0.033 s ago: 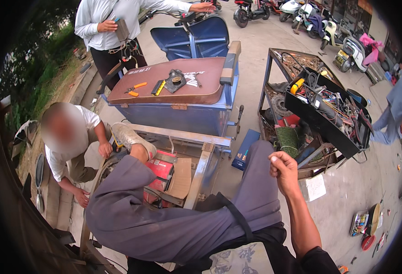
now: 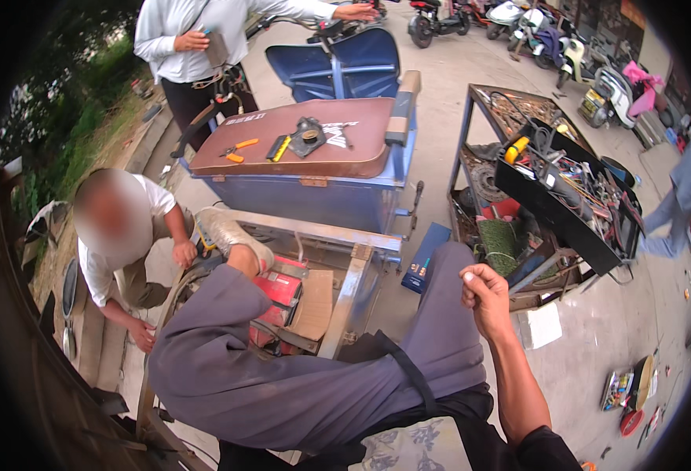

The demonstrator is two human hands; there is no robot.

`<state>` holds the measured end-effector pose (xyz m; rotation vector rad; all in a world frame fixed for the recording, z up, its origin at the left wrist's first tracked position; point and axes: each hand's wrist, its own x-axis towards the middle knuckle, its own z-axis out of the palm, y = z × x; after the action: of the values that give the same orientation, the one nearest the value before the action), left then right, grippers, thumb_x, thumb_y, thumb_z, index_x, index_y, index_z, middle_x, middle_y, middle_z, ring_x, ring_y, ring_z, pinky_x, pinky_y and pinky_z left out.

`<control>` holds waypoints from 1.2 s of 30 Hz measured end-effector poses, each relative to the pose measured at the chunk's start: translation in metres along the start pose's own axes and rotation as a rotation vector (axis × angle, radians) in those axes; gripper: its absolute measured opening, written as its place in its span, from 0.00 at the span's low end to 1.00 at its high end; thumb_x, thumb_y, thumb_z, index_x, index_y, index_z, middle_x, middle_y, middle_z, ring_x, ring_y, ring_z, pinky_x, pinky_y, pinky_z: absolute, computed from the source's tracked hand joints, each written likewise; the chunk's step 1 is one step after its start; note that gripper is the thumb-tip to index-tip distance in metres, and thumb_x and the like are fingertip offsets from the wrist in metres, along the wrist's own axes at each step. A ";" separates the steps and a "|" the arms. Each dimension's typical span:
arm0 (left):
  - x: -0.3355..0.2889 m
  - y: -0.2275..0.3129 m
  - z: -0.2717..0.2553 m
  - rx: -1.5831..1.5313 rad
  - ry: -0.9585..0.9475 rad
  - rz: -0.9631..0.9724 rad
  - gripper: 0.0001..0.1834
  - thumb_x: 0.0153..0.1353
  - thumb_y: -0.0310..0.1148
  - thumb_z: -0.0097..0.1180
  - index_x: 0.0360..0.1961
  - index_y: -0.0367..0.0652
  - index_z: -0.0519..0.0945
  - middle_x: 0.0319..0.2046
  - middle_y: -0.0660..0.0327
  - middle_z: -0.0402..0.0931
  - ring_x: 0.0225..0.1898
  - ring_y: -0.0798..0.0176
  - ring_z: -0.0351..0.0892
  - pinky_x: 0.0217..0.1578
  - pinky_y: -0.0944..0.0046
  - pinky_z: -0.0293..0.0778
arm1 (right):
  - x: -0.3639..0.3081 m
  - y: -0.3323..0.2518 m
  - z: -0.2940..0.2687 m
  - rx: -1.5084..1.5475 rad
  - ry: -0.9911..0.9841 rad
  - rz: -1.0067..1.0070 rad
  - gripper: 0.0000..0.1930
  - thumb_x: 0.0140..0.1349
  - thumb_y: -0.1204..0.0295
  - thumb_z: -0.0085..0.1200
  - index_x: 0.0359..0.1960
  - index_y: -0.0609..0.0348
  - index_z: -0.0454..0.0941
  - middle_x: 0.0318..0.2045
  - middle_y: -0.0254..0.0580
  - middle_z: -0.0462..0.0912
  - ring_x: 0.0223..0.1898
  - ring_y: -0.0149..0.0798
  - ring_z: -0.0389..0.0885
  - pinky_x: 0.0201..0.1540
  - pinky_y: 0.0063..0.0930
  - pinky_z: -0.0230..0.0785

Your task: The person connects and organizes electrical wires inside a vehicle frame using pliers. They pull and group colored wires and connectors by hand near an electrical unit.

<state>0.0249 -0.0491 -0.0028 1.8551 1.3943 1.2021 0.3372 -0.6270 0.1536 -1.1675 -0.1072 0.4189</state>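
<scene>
Apparently, the green roll point(image 2: 498, 243) lies beyond the right grip point(image 2: 487, 298).

Outdoor vehicle repair yard, as I read my feed. Landmark: maroon seat point(image 2: 338, 162) on a blue vehicle body point(image 2: 314, 201). Orange-handled pliers point(image 2: 247, 144) lie on it; right of it I've got a metal rack point(image 2: 462, 135) and packed black toolbox point(image 2: 556, 226); beyond it, rightward, parked scooters point(image 2: 601, 100); left, greenery point(image 2: 86, 129); concrete ground point(image 2: 553, 373) throughout
</scene>
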 end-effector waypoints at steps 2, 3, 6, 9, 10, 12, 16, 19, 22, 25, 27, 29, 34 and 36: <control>-0.014 0.001 0.021 -0.031 -0.008 -0.007 0.07 0.65 0.30 0.57 0.37 0.36 0.77 0.29 0.58 0.79 0.31 0.64 0.79 0.38 0.62 0.77 | -0.004 0.006 -0.009 -0.021 -0.008 0.039 0.04 0.66 0.74 0.56 0.37 0.62 0.79 0.20 0.29 0.71 0.20 0.23 0.65 0.23 0.19 0.57; -0.016 0.003 0.018 -0.029 0.003 -0.007 0.07 0.65 0.30 0.57 0.37 0.36 0.77 0.29 0.58 0.79 0.31 0.64 0.79 0.37 0.62 0.77 | -0.005 0.010 -0.008 -0.015 -0.031 0.035 0.04 0.66 0.74 0.56 0.37 0.62 0.79 0.20 0.29 0.71 0.20 0.23 0.65 0.23 0.19 0.57; -0.022 0.008 0.015 -0.038 0.023 -0.010 0.07 0.65 0.30 0.57 0.37 0.36 0.76 0.29 0.59 0.79 0.31 0.65 0.79 0.37 0.62 0.77 | 0.000 0.012 -0.011 0.066 -0.047 0.128 0.04 0.66 0.73 0.56 0.36 0.62 0.79 0.20 0.29 0.70 0.20 0.24 0.65 0.23 0.20 0.57; -0.034 0.001 0.029 -0.048 0.029 -0.030 0.07 0.65 0.30 0.56 0.37 0.37 0.76 0.29 0.59 0.79 0.31 0.65 0.79 0.37 0.62 0.77 | 0.009 0.008 -0.017 0.201 -0.036 0.242 0.05 0.67 0.72 0.55 0.38 0.61 0.77 0.19 0.28 0.68 0.19 0.25 0.63 0.24 0.21 0.57; -0.040 -0.003 0.038 -0.053 0.030 -0.043 0.07 0.65 0.30 0.56 0.37 0.37 0.76 0.28 0.59 0.79 0.31 0.65 0.79 0.37 0.62 0.77 | 0.015 0.008 -0.020 0.179 -0.025 0.240 0.05 0.67 0.72 0.55 0.38 0.61 0.77 0.19 0.28 0.68 0.19 0.25 0.63 0.24 0.21 0.57; -0.040 0.001 0.043 -0.057 0.031 -0.036 0.07 0.65 0.30 0.56 0.36 0.37 0.76 0.28 0.60 0.79 0.30 0.66 0.79 0.37 0.62 0.77 | 0.027 0.015 -0.022 0.278 -0.073 0.297 0.05 0.68 0.73 0.54 0.38 0.61 0.77 0.19 0.29 0.69 0.19 0.26 0.63 0.25 0.21 0.57; -0.040 -0.026 0.025 -0.039 0.069 -0.045 0.07 0.65 0.31 0.56 0.36 0.37 0.76 0.28 0.60 0.79 0.30 0.66 0.79 0.36 0.62 0.77 | 0.039 0.050 0.011 0.289 -0.153 0.408 0.05 0.68 0.73 0.54 0.39 0.62 0.77 0.20 0.29 0.69 0.20 0.26 0.63 0.25 0.22 0.58; -0.057 -0.051 0.027 -0.035 0.117 -0.043 0.07 0.65 0.31 0.56 0.36 0.37 0.76 0.27 0.60 0.79 0.30 0.67 0.79 0.36 0.62 0.77 | 0.034 0.064 0.011 0.248 -0.181 0.440 0.06 0.68 0.72 0.53 0.40 0.62 0.77 0.20 0.26 0.63 0.21 0.24 0.59 0.25 0.22 0.54; -0.036 -0.037 0.007 0.033 0.182 0.004 0.07 0.65 0.31 0.56 0.36 0.38 0.76 0.27 0.61 0.78 0.29 0.67 0.79 0.36 0.62 0.77 | 0.031 0.062 0.013 0.217 -0.195 0.431 0.06 0.68 0.70 0.54 0.39 0.59 0.76 0.19 0.25 0.62 0.19 0.24 0.59 0.23 0.21 0.52; -0.057 -0.038 0.001 -0.016 0.249 -0.078 0.07 0.64 0.30 0.57 0.35 0.36 0.78 0.28 0.54 0.81 0.30 0.58 0.82 0.36 0.60 0.78 | 0.044 0.060 0.020 0.101 -0.190 0.449 0.05 0.67 0.70 0.54 0.37 0.58 0.75 0.18 0.28 0.66 0.18 0.26 0.63 0.22 0.22 0.56; -0.065 -0.035 -0.016 -0.046 0.253 -0.125 0.07 0.64 0.30 0.57 0.36 0.36 0.78 0.28 0.55 0.82 0.30 0.59 0.82 0.35 0.60 0.77 | 0.051 0.063 0.034 0.070 -0.239 0.473 0.04 0.67 0.71 0.53 0.36 0.58 0.75 0.18 0.28 0.67 0.18 0.26 0.63 0.22 0.22 0.56; -0.070 -0.030 -0.027 -0.089 0.246 -0.163 0.06 0.64 0.30 0.57 0.35 0.36 0.78 0.27 0.57 0.81 0.29 0.62 0.81 0.34 0.61 0.77 | 0.058 0.064 0.048 0.029 -0.252 0.465 0.04 0.67 0.71 0.53 0.35 0.58 0.75 0.18 0.29 0.67 0.18 0.26 0.63 0.21 0.22 0.57; -0.059 -0.023 -0.021 -0.069 0.228 -0.132 0.06 0.64 0.30 0.57 0.34 0.37 0.79 0.26 0.58 0.79 0.28 0.63 0.79 0.35 0.62 0.76 | 0.078 0.074 0.059 -0.060 -0.260 0.459 0.04 0.67 0.73 0.53 0.36 0.59 0.76 0.18 0.29 0.67 0.17 0.26 0.62 0.21 0.22 0.55; -0.058 -0.018 -0.002 0.193 0.266 0.044 0.06 0.63 0.30 0.57 0.34 0.38 0.79 0.25 0.57 0.78 0.26 0.63 0.77 0.34 0.62 0.76 | 0.092 0.089 0.042 -0.065 -0.302 0.489 0.04 0.67 0.74 0.53 0.36 0.60 0.76 0.19 0.29 0.68 0.18 0.26 0.62 0.21 0.22 0.56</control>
<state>0.0103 -0.0975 -0.0365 1.9164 1.6720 1.4216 0.3857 -0.5266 0.0770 -1.1843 -0.0975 1.0303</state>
